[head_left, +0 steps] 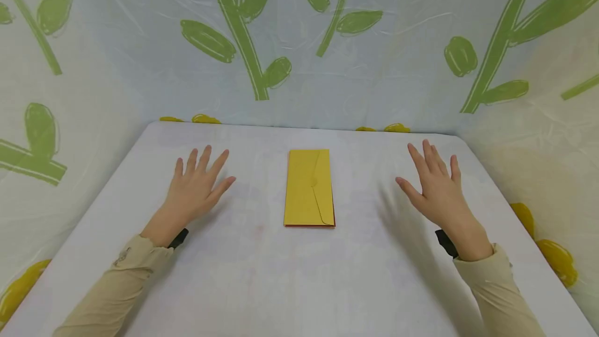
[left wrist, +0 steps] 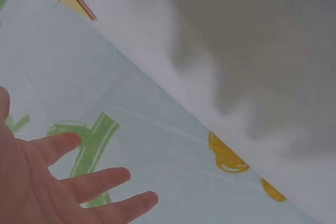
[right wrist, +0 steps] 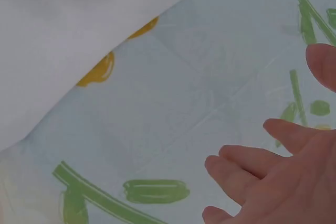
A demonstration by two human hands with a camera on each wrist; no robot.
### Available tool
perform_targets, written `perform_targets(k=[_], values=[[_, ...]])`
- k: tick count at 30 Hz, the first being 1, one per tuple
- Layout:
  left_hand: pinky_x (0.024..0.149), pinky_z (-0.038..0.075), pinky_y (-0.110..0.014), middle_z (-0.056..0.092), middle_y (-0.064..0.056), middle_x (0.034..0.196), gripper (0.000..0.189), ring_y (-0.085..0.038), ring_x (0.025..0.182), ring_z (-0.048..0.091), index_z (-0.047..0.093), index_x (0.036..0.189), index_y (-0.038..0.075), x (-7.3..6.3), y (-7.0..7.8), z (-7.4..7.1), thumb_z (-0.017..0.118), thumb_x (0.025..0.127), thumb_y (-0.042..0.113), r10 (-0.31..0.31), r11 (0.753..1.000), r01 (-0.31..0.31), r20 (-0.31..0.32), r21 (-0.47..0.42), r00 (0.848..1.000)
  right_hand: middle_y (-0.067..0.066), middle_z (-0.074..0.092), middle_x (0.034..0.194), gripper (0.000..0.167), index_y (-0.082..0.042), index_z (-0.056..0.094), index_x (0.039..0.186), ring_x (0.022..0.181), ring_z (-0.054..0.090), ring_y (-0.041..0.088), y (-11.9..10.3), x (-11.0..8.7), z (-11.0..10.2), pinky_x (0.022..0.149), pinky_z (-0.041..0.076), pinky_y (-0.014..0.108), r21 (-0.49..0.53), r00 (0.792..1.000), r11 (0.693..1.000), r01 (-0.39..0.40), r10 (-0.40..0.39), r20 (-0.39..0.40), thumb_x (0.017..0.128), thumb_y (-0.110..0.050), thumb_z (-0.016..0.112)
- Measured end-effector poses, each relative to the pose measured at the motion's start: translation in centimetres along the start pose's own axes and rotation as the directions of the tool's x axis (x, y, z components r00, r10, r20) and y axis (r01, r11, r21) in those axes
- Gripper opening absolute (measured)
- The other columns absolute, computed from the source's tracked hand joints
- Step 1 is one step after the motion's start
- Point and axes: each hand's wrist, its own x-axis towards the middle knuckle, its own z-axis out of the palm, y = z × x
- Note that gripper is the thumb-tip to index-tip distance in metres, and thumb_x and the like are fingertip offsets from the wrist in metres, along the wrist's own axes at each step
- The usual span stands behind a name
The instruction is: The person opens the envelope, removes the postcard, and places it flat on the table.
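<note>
Left hand (head_left: 194, 189): raised over the desk, fingers spread wide and thumb held out, holding nothing; well apart from the envelope, on its left.
Right hand (head_left: 440, 196): also raised, fingers extended and thumb out toward the middle, grasping nothing; its shadow falls on the desk.
Envelope: yellow, rectangular, paper envelope (head_left: 304, 196), lying flat between the hands, flap seam upward, short ends facing toward and away from the person.
Under it: thin red edge (head_left: 309, 226) showing along the near end.
Desk: pale, whitish flat desk (head_left: 281, 285) with rounded far corners.
Sleeves: beige fabric sleeves (head_left: 109, 285), a black band (head_left: 178, 238) at each wrist.
Backdrop: pale sheeting (head_left: 388, 77) printed with green stems and yellow blooms.
</note>
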Motion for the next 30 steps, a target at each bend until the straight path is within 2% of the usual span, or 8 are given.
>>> perform_targets(k=[6,12,16,19,22,25,30], values=[[0.109,0.018,-0.070,0.028,-0.026,0.156,0.065,-0.052,0.141,0.023,0.033,0.155,0.016,1.2,1.4,-0.3,0.036,0.104,0.055,0.045,0.999,-0.045,-0.048,0.006,0.998,0.028,0.025,0.158,0.069,-0.005,0.030,0.155,0.146,0.023,0.041,-0.8,1.0,-0.8,0.117,-0.002,0.059,0.045,0.991,0.999,0.025,-0.019,-0.130,0.098,-0.029,0.060],[0.110,0.019,-0.068,0.032,-0.025,0.154,0.064,-0.050,0.141,0.025,0.038,0.153,0.014,2.8,3.7,-0.4,0.040,0.103,0.054,0.079,0.997,-0.079,-0.044,-0.006,0.996,0.027,0.029,0.156,0.066,-0.002,0.035,0.152,0.144,0.029,0.040,-2.1,2.4,-1.3,0.118,0.002,0.058,0.111,0.977,0.993,0.046,-0.021,-0.214,0.096,-0.025,0.062],[0.111,0.021,-0.066,0.033,-0.024,0.154,0.065,-0.050,0.141,0.026,0.037,0.153,0.013,4.0,5.6,-0.5,0.043,0.103,0.053,0.104,0.994,-0.105,-0.009,-0.021,0.994,0.024,0.030,0.157,0.065,-0.002,0.034,0.151,0.144,0.029,0.040,-3.3,3.6,-1.2,0.117,0.002,0.059,0.177,0.973,0.982,0.060,-0.017,-0.232,0.096,-0.021,0.063],[0.111,0.024,-0.065,0.032,-0.023,0.156,0.067,-0.050,0.141,0.027,0.036,0.154,0.014,4.9,7.0,-0.3,0.045,0.102,0.053,0.133,0.990,-0.130,0.065,-0.049,0.989,0.023,0.028,0.158,0.065,-0.001,0.033,0.152,0.146,0.027,0.038,-4.2,4.6,-1.0,0.118,0.002,0.057,0.225,0.973,0.972,0.071,-0.018,-0.230,0.097,-0.021,0.062],[0.111,0.023,-0.065,0.026,-0.021,0.159,0.073,-0.049,0.143,0.024,0.029,0.157,0.016,5.8,8.2,0.0,0.048,0.100,0.057,0.165,0.984,-0.150,0.177,-0.096,0.970,0.022,0.025,0.160,0.065,-0.001,0.032,0.152,0.147,0.024,0.037,-5.2,5.7,-0.7,0.119,0.002,0.055,0.253,0.977,0.965,0.074,-0.020,-0.211,0.098,-0.022,0.061],[0.113,0.019,-0.064,0.017,-0.019,0.163,0.084,-0.048,0.146,0.016,0.021,0.160,0.018,6.7,9.4,0.7,0.050,0.095,0.064,0.191,0.977,-0.153,0.281,-0.150,0.941,0.023,0.019,0.161,0.067,0.000,0.028,0.154,0.148,0.020,0.038,-6.0,6.6,0.0,0.119,0.003,0.056,0.278,0.986,0.958,0.071,-0.025,-0.166,0.099,-0.024,0.059],[0.116,0.010,-0.062,0.001,-0.016,0.165,0.108,-0.046,0.149,0.002,0.010,0.161,0.018,7.8,11.1,1.8,0.062,0.083,0.072,0.211,0.967,-0.133,0.397,-0.215,0.893,0.021,0.012,0.163,0.072,-0.001,0.023,0.156,0.148,0.016,0.041,-7.5,7.5,2.3,0.120,0.003,0.052,0.323,0.998,0.945,0.049,-0.036,-0.047,0.099,-0.028,0.059]])
